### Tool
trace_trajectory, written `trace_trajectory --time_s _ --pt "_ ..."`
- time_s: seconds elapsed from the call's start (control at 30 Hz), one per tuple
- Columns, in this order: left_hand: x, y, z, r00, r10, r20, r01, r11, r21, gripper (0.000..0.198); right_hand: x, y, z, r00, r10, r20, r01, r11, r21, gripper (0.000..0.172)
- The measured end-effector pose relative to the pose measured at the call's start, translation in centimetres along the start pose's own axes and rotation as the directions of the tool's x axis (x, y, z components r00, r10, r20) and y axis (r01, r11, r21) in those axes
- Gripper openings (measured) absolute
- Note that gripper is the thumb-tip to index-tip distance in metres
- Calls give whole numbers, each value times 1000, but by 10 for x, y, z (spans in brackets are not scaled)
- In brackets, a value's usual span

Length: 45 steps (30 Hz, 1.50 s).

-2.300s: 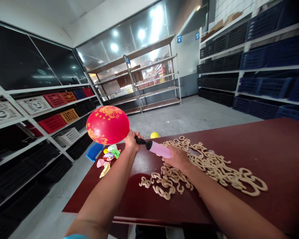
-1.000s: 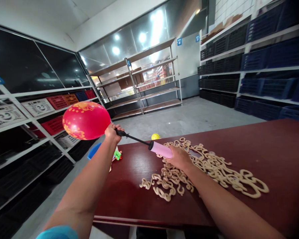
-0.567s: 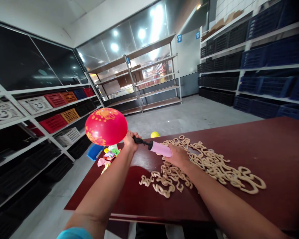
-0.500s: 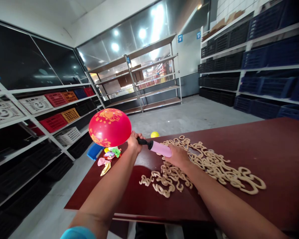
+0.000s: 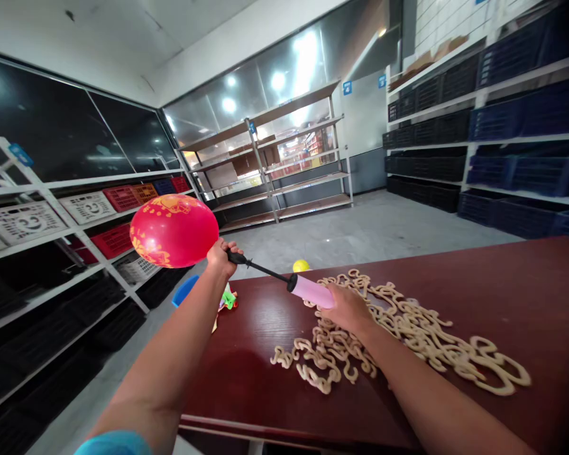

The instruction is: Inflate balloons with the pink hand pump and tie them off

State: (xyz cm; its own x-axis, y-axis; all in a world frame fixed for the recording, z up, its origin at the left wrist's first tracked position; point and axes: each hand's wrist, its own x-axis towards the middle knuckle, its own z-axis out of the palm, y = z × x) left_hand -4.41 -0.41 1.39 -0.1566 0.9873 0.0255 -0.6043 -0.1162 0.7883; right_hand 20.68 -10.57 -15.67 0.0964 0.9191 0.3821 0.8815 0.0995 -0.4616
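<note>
A red inflated balloon (image 5: pixel 174 230) with yellow-orange print is at the left, above the table's far edge. My left hand (image 5: pixel 222 258) is closed around its neck and the black end piece of a hand balloon pump. From there a thin black rod slants down to the pump's pink barrel (image 5: pixel 314 292). Around the barrel's near end my right hand (image 5: pixel 348 308) is wrapped. Several beige curled, rope-like pieces (image 5: pixel 408 322) lie under and beside my right forearm. Limp coloured balloons (image 5: pixel 228 297) are partly hidden behind my left forearm.
The dark red table (image 5: pixel 246 373) spans the front. Beyond its far edge are a yellow ball-like object (image 5: pixel 301 265) and a blue container (image 5: pixel 184 291). Shelves with crates (image 5: pixel 23 220) stand at the left, more dark crates (image 5: pixel 507 170) at the right, and a metal rack (image 5: pixel 275 170) behind.
My left hand has moved left with the balloon, away from my right hand. The black rod now shows at length between the end piece and the pink barrel. The view has shifted slightly.
</note>
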Motion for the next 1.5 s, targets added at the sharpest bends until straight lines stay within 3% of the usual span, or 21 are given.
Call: trace_trajectory --time_s 0.13,0.4,0.5,0.57,0.67,0.9,1.0,1.1,1.2,1.37,1.5 --pt "0 -16 -6 1000 -13 -28 12 999 -36 25 -1 1 1 1000 6 24 -6 1000 -16 48" --pt "-24 -92 1 989 -144 -34 142 988 -66 28 -3 1 7 999 -23 24 24 1000 -13 50" --pt "-30 -111 6 986 -158 -46 156 986 -53 26 -2 0 5 998 -2 61 3 1000 -24 48" --pt "-31 -114 8 986 -150 -68 148 988 -36 25 -2 -1 3 997 2 83 0 1000 -26 46" --pt "-25 -102 8 987 -129 -96 127 992 -24 24 -2 -1 1 996 11 83 -9 1000 -22 45" --pt "10 -32 -1 994 -5 -107 3 1000 -22 22 1 4 3 999 -7 38 7 1000 19 50" --pt "18 -17 -7 992 18 -122 -24 999 -47 21 2 5 4 999 6 36 -5 1000 -20 45" --pt "15 -28 -12 989 6 -149 -17 997 -71 22 1 7 4 999 -3 37 6 996 -94 37" --pt "3 -55 -13 983 -47 -175 30 995 -99 24 0 8 4 999 -32 32 36 988 -147 34" --pt "-16 -102 -9 974 -135 -182 113 985 -131 26 -3 2 3 998 -48 45 55 982 -179 39" --pt "-25 -121 -5 979 -127 -161 105 985 -139 26 -4 -2 -1 995 -35 95 50 985 -166 49"
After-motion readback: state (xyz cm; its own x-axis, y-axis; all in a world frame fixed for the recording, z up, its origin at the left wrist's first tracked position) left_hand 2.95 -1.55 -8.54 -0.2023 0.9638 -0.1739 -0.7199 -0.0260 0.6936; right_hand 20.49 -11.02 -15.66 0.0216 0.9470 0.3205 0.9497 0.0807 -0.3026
